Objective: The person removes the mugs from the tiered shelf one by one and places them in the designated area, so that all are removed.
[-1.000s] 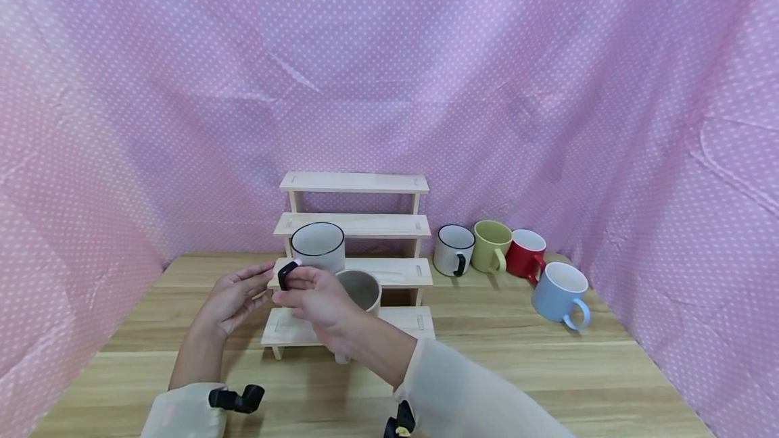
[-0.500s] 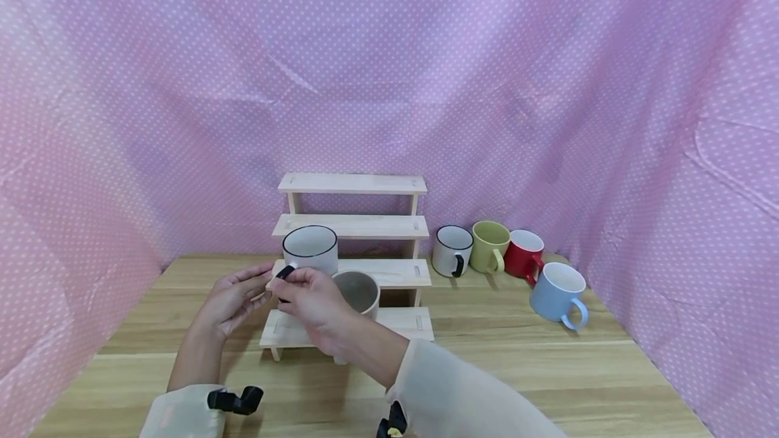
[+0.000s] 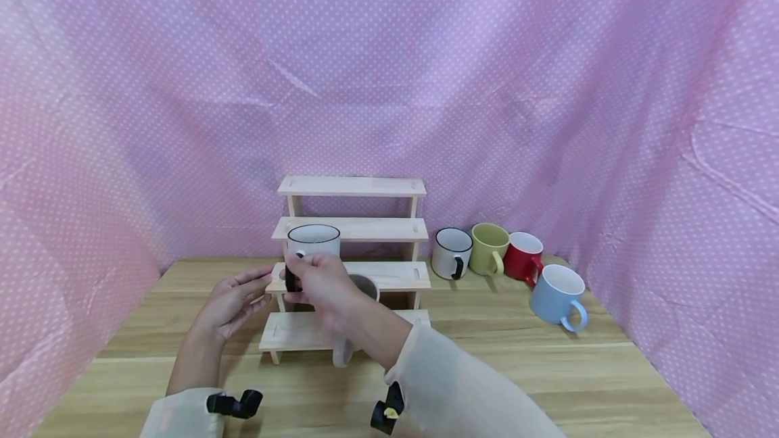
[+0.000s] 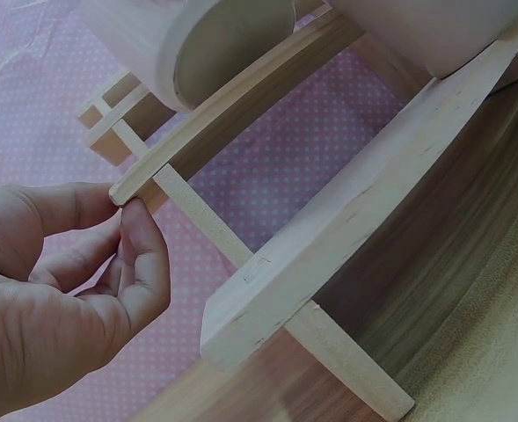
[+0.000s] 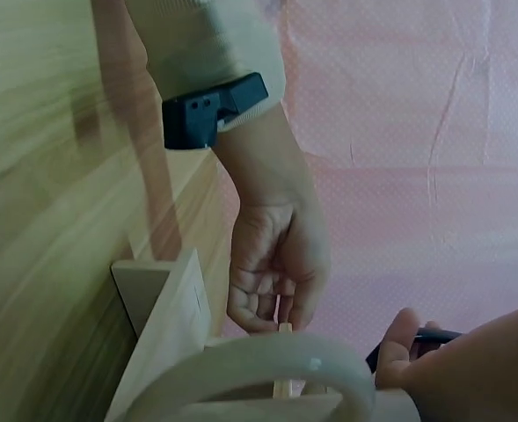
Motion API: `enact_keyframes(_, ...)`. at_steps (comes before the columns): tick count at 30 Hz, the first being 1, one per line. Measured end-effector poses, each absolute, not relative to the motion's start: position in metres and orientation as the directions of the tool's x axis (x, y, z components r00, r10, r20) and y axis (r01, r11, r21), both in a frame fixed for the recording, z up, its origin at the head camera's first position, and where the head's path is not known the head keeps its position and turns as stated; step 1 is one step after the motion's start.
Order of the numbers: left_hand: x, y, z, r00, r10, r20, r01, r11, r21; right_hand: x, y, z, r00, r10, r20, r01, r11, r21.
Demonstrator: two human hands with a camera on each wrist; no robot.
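Note:
At its left end, a pale wooden stepped rack is pinched by my left hand. Thumb and finger meet on the board's corner in the left wrist view. My right hand grips the black handle of a white mug with a black rim, held at the left of the second step from the bottom. In the left wrist view this mug tilts and part of its underside shows. A pale mug with a grey inside stands on the lowest step, partly behind my right arm.
To the right of the rack stand a white black-rimmed mug, a yellow-green mug, a red mug and a light blue mug on the wooden table. Pink dotted cloth hangs around the table.
My right hand has shifted the white mug slightly left, then turned it so its black handle swings from the left toward the front. The left hand stays at the rack's end.

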State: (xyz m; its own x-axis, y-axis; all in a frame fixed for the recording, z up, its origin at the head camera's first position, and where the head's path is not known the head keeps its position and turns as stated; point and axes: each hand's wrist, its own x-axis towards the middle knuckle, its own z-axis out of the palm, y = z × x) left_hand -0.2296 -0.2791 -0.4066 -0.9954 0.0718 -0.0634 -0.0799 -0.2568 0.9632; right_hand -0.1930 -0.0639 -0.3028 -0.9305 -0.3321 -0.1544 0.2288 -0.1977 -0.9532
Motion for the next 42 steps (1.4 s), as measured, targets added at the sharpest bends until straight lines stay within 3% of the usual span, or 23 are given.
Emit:
enact_keyframes(11,-0.229,-0.282,-0.411,-0.996,0.083,-0.038,-0.059,-0.265,0.963,-0.198,-0.062,-0.301,-0.916,-0.374,-0.146,0.273,-0.313,-0.910)
enact_keyframes(17,-0.228,-0.280,-0.411,-0.995,0.089,-0.041,-0.063,-0.265,0.962,-0.199,-0.059,-0.300,-0.935,-0.342,-0.098,0.227,-0.360,-0.905)
enact_keyframes(42,-0.228,-0.278,-0.407,-0.996,0.059,-0.065,-0.077,-0.243,0.967,-0.228,-0.002,-0.278,-0.950,-0.301,0.083,0.002,-0.270,-0.963)
